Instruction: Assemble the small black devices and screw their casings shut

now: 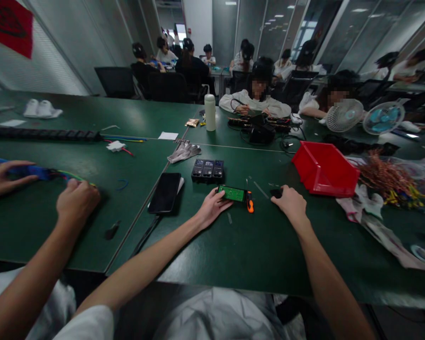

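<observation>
My left hand (213, 208) is closed on the left end of a small black-edged device with a green circuit-board-like face (231, 193), the thumb over its edge. A short orange-and-black tool (250, 203) lies by the device's right end. Farther right, my right hand (292, 204) pinches a small flat black piece (276, 193) low over the table; its kind is not clear. Behind the device stands a black block with three bays (208, 170). Thin clear strips (260, 189) lie between my hands.
A phone (165, 192) with a cable lies left of my left arm. A red bin (324, 169), copper wires (384, 177) and gloves (370, 203) are at right. A bottle (210, 112) stands at the back. At left, a co-worker's hands (77, 200) hold a blue wired bundle (38, 172).
</observation>
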Demonstrator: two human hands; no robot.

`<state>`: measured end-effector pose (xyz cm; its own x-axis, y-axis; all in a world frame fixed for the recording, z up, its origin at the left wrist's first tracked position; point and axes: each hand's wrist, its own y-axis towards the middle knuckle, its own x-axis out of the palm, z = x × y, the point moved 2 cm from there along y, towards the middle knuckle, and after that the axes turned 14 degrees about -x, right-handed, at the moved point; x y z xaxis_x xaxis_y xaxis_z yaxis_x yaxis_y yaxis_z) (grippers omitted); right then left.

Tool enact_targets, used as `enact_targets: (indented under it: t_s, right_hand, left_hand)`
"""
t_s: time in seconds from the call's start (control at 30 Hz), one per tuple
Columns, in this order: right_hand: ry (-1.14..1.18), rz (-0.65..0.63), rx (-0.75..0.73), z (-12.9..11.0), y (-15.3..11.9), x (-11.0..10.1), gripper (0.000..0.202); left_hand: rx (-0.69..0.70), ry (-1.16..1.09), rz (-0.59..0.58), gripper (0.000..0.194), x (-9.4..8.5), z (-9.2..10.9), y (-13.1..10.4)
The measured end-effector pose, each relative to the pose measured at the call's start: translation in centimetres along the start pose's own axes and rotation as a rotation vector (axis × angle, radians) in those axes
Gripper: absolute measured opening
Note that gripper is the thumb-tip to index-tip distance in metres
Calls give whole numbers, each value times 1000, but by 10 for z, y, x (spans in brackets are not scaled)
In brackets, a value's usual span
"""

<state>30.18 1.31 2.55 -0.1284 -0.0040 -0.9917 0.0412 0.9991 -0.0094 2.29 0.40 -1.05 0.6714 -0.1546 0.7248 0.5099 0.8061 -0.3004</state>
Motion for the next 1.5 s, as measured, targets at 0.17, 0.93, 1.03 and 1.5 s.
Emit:
enact_targets:
  t_s: [0.17,0.93,1.03,1.5]
  right_hand:
    - [35,20,-31,-9,-2,-2,41]
    - [1000,379,-286,-52,-10,10,37]
    - [1122,336,-309,-61,-12,14,35]
    - [821,374,-571,-77,-26,4,40]
  left_hand:
    - [-2,2,2,28,0,0,0]
    - [-27,-1,30,26,3,1,-3]
    - [-39,-11,14,26,1,0,-1]
    - [-117,-51,19,30,-4,-2,4]
